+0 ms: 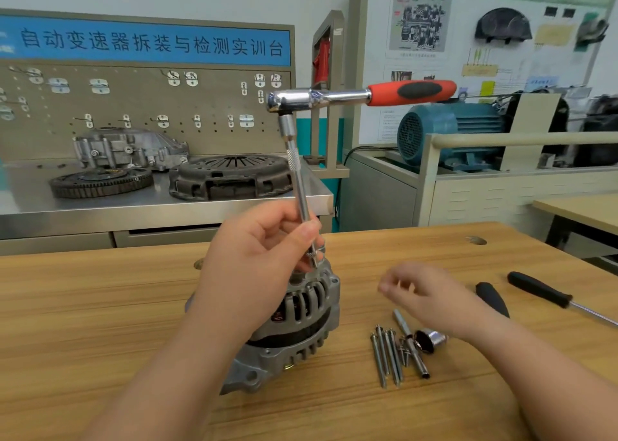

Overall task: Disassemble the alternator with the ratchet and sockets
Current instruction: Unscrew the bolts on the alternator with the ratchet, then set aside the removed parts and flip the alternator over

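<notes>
A grey alternator (301,323) stands on the wooden table (100,323). A ratchet (361,95) with a red and black handle sits atop a long extension bar (298,176) that runs down to the alternator's top. My left hand (264,256) grips the lower part of the extension bar, hiding its tip. My right hand (424,293) hovers to the right of the alternator, fingers relaxed and holding nothing. Several long bolts (384,357) lie on the table below it, beside a chrome socket (429,340) and a second extension piece (411,343).
Two black-handled screwdrivers (538,293) lie at the table's right. Behind the table stands a steel workbench (160,203) with a clutch cover (230,176), a flywheel (100,181) and a housing. A blue electric motor (448,132) sits on a stand at the back right.
</notes>
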Motion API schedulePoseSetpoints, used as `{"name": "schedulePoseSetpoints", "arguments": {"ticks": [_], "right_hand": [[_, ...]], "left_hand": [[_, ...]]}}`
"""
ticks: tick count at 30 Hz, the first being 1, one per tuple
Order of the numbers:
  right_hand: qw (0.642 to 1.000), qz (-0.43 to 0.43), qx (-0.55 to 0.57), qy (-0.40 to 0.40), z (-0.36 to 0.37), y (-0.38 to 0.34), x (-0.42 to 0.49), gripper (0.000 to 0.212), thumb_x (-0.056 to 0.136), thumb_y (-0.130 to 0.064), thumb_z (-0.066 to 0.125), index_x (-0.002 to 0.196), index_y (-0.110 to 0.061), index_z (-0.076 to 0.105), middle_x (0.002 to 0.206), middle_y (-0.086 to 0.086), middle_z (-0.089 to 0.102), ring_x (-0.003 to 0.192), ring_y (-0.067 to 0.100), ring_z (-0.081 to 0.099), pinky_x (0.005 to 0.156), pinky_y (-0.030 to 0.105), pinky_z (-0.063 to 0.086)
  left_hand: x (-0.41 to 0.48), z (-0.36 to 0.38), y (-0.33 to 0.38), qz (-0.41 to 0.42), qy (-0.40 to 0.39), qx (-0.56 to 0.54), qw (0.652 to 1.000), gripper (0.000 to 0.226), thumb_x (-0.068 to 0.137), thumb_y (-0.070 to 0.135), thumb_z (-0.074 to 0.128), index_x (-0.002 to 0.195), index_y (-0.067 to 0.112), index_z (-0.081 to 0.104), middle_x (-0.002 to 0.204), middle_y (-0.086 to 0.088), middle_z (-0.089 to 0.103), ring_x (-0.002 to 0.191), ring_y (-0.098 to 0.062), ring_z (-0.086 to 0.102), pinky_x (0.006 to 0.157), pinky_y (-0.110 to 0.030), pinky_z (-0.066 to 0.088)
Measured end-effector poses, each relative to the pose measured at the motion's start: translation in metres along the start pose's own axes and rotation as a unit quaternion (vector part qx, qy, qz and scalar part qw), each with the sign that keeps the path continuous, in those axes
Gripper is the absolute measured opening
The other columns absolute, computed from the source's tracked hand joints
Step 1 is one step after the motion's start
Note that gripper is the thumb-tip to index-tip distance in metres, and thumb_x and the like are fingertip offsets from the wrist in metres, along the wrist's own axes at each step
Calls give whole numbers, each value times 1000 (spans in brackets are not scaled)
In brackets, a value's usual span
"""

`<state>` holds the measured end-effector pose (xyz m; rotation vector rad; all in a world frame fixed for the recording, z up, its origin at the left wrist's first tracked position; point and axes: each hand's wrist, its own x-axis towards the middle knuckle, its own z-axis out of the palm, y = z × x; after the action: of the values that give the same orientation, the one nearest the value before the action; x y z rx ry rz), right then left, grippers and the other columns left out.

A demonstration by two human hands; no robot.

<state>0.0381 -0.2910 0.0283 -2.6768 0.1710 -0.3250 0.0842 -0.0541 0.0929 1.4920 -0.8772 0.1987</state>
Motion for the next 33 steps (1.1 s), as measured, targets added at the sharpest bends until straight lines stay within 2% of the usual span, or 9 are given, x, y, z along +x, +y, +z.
{"name": "schedulePoseSetpoints", "arguments": {"ticks": [3, 6, 10, 15, 19, 25, 27, 29, 33], "right_hand": [[933, -62, 318, 157, -24, -41, -12, 32, 88, -40, 41, 99, -25, 66, 94, -8, 70, 89, 7, 62, 77, 31, 48], [854, -136, 486, 129, -41, -89, -18, 39, 82, -41, 43, 108, -21, 63, 98, 6, 73, 95, 20, 67, 77, 35, 53], [782, -146, 596, 109, -29, -131, -22, 35, 81, -52, 45, 94, -28, 67, 81, 8, 73, 82, 25, 70, 68, 36, 58], [707, -63, 677, 197, -13, -132, -18, 28, 84, -40, 43, 70, -28, 64, 51, 4, 47, 62, 23, 66, 57, 34, 52], [651, 31, 728, 214, -8, -114, -9, 29, 93, -31, 44, 73, -18, 59, 47, 3, 34, 40, 15, 39, 40, 28, 33], [640, 108, 732, 209, -7, -86, 4, 28, 104, -26, 33, 86, -13, 50, 43, -2, 28, 29, 6, 19, 31, 11, 16], [626, 119, 744, 199, -7, -83, 8, 29, 104, -29, 35, 86, -15, 51, 45, -3, 27, 29, 6, 19, 32, 12, 13], [618, 122, 753, 192, -7, -82, 13, 29, 104, -30, 36, 85, -16, 52, 47, -3, 26, 30, 5, 17, 33, 11, 13], [654, 117, 728, 169, -10, -77, 21, 27, 104, -29, 36, 89, -16, 53, 48, -2, 32, 32, 4, 19, 32, 11, 15]], "left_hand": [[-2, 6, -1, 5, -8, 25, 1000, 17, 86, 12, 62, 77, 23, 70, 70, 2, 70, 64, -12, 66, 58, -20, 55], [-6, 15, -3, 13, -19, 64, 998, 19, 84, 13, 66, 75, 28, 70, 70, 4, 70, 63, -9, 65, 62, -21, 55], [-13, 31, -4, 30, -19, 119, 992, 17, 76, 23, 75, 68, 36, 69, 71, 12, 69, 64, -6, 63, 60, -14, 47], [-19, 42, -13, -23, 20, 77, 997, 19, 56, 42, 68, 73, 34, 63, 62, 3, 66, 56, -13, 61, 58, -28, 52], [-21, 53, -20, -29, 17, 89, 995, 25, 54, 51, 64, 70, 32, 57, 62, 0, 63, 54, -12, 60, 55, -24, 49], [-21, 47, -9, -51, -154, 220, 962, 24, 89, 46, 53, 113, 43, 52, 109, 16, 59, 96, 9, 53, 92, -9, 40], [-21, 34, -12, -38, -147, 248, 957, 19, 95, 38, 51, 112, 38, 57, 110, 16, 57, 99, 12, 50, 83, -4, 37], [-17, 19, -9, -51, -108, 280, 953, 15, 96, 29, 50, 85, 23, 59, 83, 12, 56, 115, -1, 55, 66, -8, 38], [1, -28, 2, 58, 26, 320, 945, 27, 74, 59, 46, 97, 50, 57, 99, 41, 59, 94, 18, 55, 64, -10, 45]]}}
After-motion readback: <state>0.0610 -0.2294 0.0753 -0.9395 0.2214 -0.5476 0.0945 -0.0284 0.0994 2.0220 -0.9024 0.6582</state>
